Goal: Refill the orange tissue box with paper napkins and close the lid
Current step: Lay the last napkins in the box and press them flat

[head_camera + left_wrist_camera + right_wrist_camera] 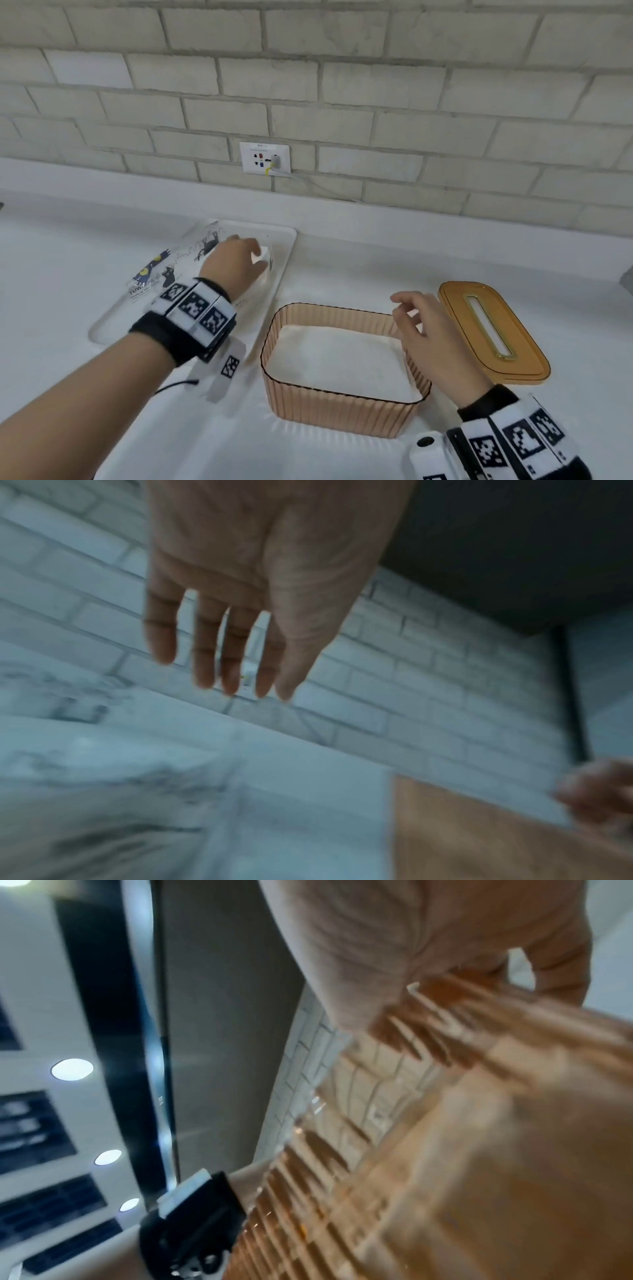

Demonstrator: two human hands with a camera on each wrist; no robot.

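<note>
Open Box, Lid Off

Right hand (428, 337) hovers over the orange tissue box's (342, 407) right rim, fingers loose and apart. Left hand (236, 263), fingers straight and spread, reaches over the napkin pack (164, 270) on the tray (284, 250). Lengthwise near-to-far, the lid (527, 349) lies right of the box.

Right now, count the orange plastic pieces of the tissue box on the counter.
2. The ribbed translucent orange box base stands open at centre with white napkins inside; the flat orange slotted lid lies on the counter to its right, beyond the right hand.
</note>
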